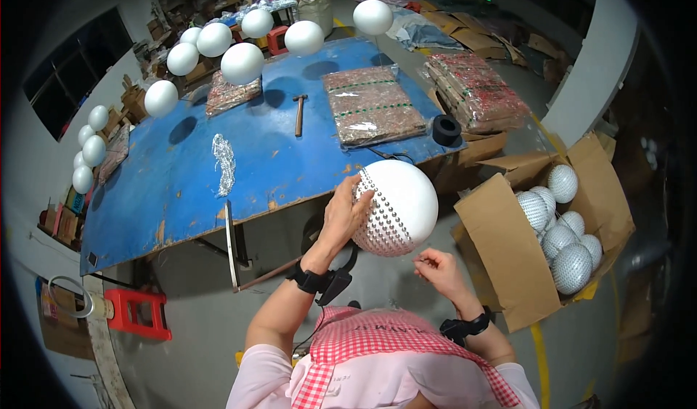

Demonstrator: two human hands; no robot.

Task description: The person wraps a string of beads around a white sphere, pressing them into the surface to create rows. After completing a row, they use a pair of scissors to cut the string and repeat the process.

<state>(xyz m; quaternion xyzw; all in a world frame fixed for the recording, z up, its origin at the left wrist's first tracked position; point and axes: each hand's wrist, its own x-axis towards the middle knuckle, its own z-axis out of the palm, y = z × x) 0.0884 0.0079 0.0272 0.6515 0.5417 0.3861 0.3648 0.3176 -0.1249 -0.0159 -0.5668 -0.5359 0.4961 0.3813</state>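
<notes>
A large white ball [412,198] is in front of me at the table's near edge. Rows of small silver beads [379,224] cover its left and lower side, while the rest is plain. My left hand [341,216] grips the beaded left side, thumb and fingers pressed to the surface; part of the palm's contact is hidden. Just below and right of the ball, my right hand [440,272] is closed in a pinch, apart from the ball. Something tiny may be between its fingertips, too small to name. How the ball is supported does not show.
Several plain white balls [242,64] hover above the blue table [268,169], casting shadows. On it lie silver bead strands [223,163], a hammer [299,115], wrapped packs [372,105] and black tape [446,129]. An open carton [508,253] of beaded balls stands right; a red stool [138,313] left.
</notes>
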